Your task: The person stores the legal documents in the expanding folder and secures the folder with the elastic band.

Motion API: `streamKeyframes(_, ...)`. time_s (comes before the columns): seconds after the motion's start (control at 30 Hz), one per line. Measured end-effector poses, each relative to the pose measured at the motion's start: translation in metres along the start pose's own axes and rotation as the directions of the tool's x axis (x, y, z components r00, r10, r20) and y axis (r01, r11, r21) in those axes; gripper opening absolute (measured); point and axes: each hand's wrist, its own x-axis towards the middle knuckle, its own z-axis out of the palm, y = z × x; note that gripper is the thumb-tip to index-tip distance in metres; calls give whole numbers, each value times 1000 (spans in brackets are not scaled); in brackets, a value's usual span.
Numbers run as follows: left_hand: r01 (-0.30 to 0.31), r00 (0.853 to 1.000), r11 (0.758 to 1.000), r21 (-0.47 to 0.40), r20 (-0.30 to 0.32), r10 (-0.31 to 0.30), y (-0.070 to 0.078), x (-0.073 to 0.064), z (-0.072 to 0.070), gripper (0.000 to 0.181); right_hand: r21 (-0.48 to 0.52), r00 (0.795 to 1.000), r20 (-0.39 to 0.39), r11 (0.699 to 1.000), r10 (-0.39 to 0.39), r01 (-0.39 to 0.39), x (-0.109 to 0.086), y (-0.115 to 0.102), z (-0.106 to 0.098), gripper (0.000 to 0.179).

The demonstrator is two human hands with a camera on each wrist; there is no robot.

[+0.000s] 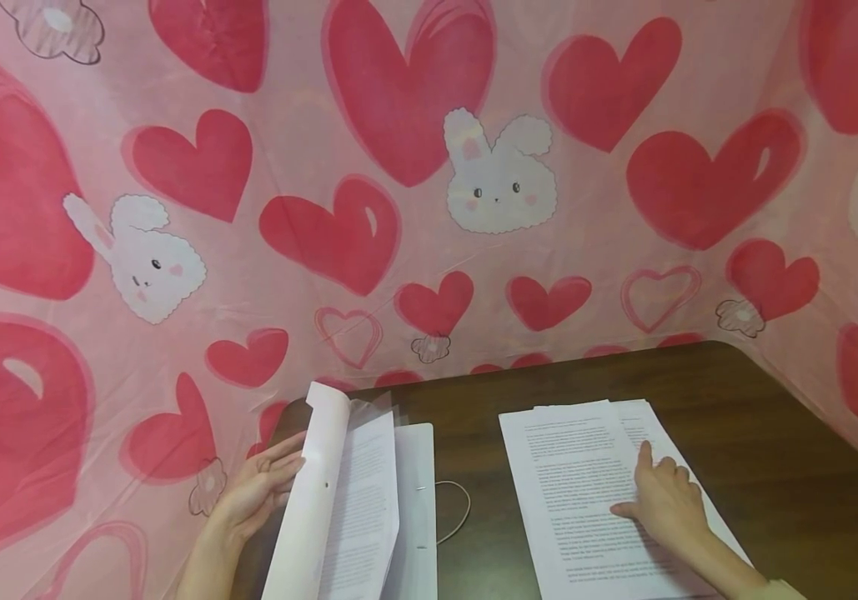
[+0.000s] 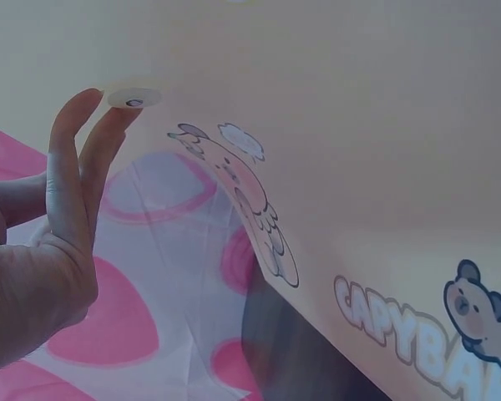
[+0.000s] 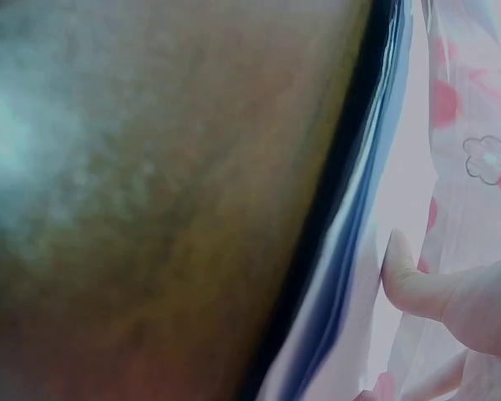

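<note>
A white folder (image 1: 419,450) lies open at the left, its cover (image 1: 321,483) raised and curling to the right. Printed sheets (image 1: 368,458) and clear plastic leaves stand partly lifted inside it. My left hand (image 1: 259,483) touches the outside of the cover near its free edge with extended fingers. In the left wrist view, those fingertips meet a small round button (image 2: 134,98) on the cover, which bears capybara drawings (image 2: 476,309). My right hand (image 1: 664,496) rests on a stack of printed papers (image 1: 571,483), index finger and thumb extended. The right wrist view shows that thumb (image 3: 413,280) against the paper.
A thin elastic loop (image 1: 466,512) sticks out from the folder's right side onto the brown wooden table (image 1: 796,467). Pink cloth (image 1: 286,125) with hearts and rabbits hangs behind and along both sides of the table.
</note>
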Motion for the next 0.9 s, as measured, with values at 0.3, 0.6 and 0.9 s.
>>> streamKeyframes(0.3,24,1000,1000,19,-15,-24,1,-1,0,67,-66,999,-6,997,-32,32,-4,0,0,113)
streamKeyframes(0.6,19,1000,1000,21,-25,-18,1,-2,-1,62,-94,992,-90,993,-84,75,-9,4,10,106)
streamKeyframes(0.9,8,1000,1000,20,-8,-8,-2,-1,-1,63,90,998,62,996,13,-18,3,9,-2,87)
